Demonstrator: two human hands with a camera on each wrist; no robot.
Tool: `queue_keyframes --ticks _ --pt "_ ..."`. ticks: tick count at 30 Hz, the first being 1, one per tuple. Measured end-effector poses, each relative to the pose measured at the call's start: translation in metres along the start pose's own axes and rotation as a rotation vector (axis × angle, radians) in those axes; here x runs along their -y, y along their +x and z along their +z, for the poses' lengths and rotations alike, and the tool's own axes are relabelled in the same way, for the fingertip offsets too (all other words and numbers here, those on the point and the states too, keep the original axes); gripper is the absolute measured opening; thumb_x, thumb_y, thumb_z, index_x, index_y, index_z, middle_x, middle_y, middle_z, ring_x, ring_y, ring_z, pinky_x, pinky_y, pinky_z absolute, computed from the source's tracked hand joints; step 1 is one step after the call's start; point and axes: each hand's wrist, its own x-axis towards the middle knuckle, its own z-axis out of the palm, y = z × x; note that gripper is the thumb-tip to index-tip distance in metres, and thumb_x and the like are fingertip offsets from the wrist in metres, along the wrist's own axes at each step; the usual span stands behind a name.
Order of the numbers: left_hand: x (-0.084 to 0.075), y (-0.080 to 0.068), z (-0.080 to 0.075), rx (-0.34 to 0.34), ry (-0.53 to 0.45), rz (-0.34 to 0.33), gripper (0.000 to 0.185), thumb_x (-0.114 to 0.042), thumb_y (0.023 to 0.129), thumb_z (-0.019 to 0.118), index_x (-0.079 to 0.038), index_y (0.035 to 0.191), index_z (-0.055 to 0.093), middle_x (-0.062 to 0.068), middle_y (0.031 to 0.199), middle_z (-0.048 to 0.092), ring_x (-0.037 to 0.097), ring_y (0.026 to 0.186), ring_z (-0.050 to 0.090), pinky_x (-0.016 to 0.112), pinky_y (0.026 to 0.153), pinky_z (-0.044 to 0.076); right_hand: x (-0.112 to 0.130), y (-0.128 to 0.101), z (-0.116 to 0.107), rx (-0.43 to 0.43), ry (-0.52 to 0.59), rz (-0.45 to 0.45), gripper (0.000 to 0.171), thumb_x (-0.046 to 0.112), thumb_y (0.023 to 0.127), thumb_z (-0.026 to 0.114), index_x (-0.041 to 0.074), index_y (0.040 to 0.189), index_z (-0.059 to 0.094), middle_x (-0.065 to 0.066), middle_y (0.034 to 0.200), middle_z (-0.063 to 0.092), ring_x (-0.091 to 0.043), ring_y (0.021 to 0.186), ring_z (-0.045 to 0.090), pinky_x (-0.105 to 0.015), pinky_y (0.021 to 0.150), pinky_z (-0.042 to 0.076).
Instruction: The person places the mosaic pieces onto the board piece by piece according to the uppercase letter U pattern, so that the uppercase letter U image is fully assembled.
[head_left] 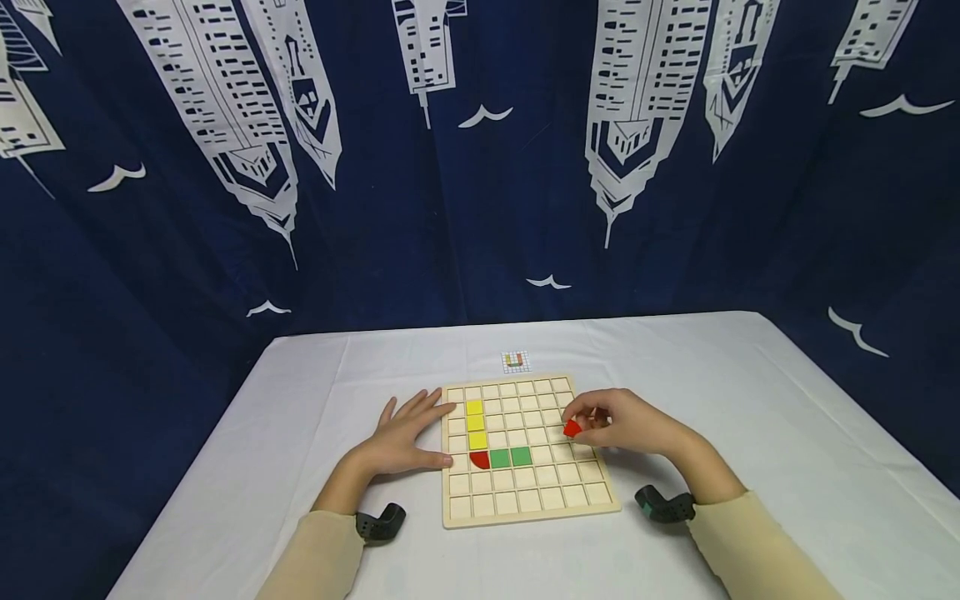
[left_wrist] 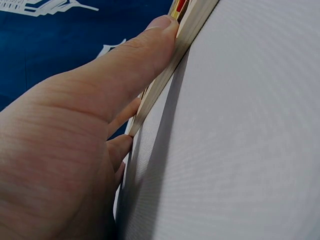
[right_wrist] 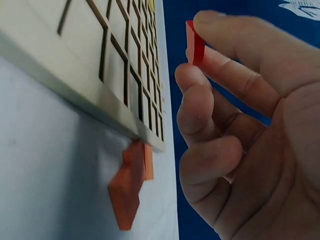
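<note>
Head cam: wooden grid board (head_left: pixel 525 500) sits on the table (head_left: pixel 750 400) w/ white cloth. Left hand (head_left: pixel 405 437) lies flat, fingers straight, pressed to the board's left edge, prob to stop it sliding. Right hand (head_left: pixel 626 423) pinches a red piece (head_left: pixel 572 428) just above the right-side cells. Already in the grid: 3 yellow tiles (head_left: pixel 476 423) in a column, red quarter-round (head_left: pixel 480 459), 2 green tiles (head_left: pixel 511 457). Small pattern card (head_left: pixel 515 361) beyond the board, looks like the reference.

Left wrist cam: thumb (left_wrist: pixel 150 45) butts right up against the board's rim (left_wrist: pixel 165 80), so it's bracing.

Right wrist cam: thumb & forefinger grip the red piece (right_wrist: pixel 195 42) by its edges, clear of the board (right_wrist: pixel 100 65). Orange pieces (right_wrist: pixel 131 187) lie on the cloth beside the board's edge.
</note>
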Motion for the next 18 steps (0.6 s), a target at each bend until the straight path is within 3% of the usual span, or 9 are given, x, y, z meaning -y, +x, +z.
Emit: queue_keyframes --ticks 6,18 --pt "-0.001 0.000 0.000 0.002 -0.012 0.003 0.090 -0.062 0.068 0.075 -0.034 0.146 0.040 -0.003 0.162 0.019 0.024 0.152 0.008 0.059 0.118 -0.010 0.003 0.003 0.010 0.005 0.025 0.006 0.024 0.019 0.080 0.077 0.014 0.102 0.068 0.002 0.081 0.059 -0.008 0.069 0.052 -0.017 0.060 0.046" --pt "-0.002 -0.002 -0.002 0.001 -0.015 0.008 0.090 -0.062 0.068 0.075 -0.034 0.146 0.039 -0.003 0.162 0.019 0.024 0.152 0.008 0.059 0.118 -0.010 0.012 0.008 0.028 0.032 0.005 -0.012 0.019 0.019 0.080 0.077 0.019 0.097 0.068 0.005 0.079 0.058 -0.006 0.068 0.053 -0.018 0.061 0.047"
